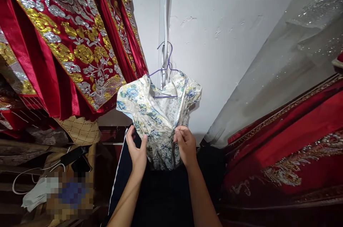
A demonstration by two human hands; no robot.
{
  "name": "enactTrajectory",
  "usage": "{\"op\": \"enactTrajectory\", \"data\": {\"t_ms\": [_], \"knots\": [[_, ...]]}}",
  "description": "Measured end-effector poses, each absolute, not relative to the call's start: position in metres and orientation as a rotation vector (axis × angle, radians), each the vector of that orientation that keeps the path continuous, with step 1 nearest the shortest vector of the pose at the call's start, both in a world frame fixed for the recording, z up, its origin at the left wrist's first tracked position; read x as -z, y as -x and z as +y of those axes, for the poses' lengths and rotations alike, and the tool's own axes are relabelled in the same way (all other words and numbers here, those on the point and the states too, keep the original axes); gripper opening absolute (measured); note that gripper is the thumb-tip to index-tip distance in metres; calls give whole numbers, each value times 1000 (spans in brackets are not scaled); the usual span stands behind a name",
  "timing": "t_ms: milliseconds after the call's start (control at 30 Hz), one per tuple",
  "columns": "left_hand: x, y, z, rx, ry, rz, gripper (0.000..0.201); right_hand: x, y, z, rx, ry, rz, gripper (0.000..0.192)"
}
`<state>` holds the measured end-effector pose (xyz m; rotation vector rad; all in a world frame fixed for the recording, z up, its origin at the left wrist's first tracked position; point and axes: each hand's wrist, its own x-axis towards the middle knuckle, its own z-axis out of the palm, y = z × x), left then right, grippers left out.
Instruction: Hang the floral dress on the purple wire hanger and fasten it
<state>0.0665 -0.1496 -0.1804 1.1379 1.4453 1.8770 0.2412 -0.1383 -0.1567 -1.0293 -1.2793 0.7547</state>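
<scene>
A short-sleeved dress (pixel 157 119), pale with a blue and yellow flower print and a crossed V neckline, hangs on a purple wire hanger (pixel 169 55). My left hand (pixel 138 150) is at the dress's left side, thumb at the front of the cloth and fingers apart from it. At the lower end of the neckline, my right hand (pixel 185 144) pinches the cloth between thumb and fingers. The dress's lower part falls toward my dark trousers and is partly in shadow.
Red robes with gold and silver embroidery (pixel 83 52) hang at left. A sheer white sparkling fabric (pixel 268 77) and a red beaded garment (pixel 302 148) hang at right. A wooden stand (pixel 92 155) at lower left holds a white cable (pixel 40 169) and dark devices.
</scene>
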Motion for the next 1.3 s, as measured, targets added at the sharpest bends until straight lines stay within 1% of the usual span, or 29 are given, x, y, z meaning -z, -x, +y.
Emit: {"op": "enactTrajectory", "data": {"t_ms": [67, 167, 267, 400, 500, 733, 933, 1300], "knots": [[175, -69, -151, -1872, -1335, 1438, 48, 155, -237, -139, -771, 1033, -1298, 19], [166, -83, -152, -1718, -1546, 1289, 28, 152, -230, -140, -809, 1022, -1309, 20], [157, -99, -147, -1665, -1593, 1164, 24, 151, -224, -141, -825, 986, -1301, 18], [146, -111, -138, -1665, -1514, 1116, 13, 147, -224, -142, -814, 961, -1330, 17], [144, -115, -137, -1595, -1480, 1115, 15, 145, -228, -142, -797, 950, -1321, 16], [155, -121, -140, -1537, -1427, 1093, 20, 142, -227, -137, -772, 1032, -1322, 18], [153, -120, -142, -1496, -1443, 1073, 21, 127, -231, -130, -783, 1107, -1359, 19], [167, -115, -141, -1451, -1513, 1146, 21, 114, -235, -105, -797, 1024, -1317, 18]]}}
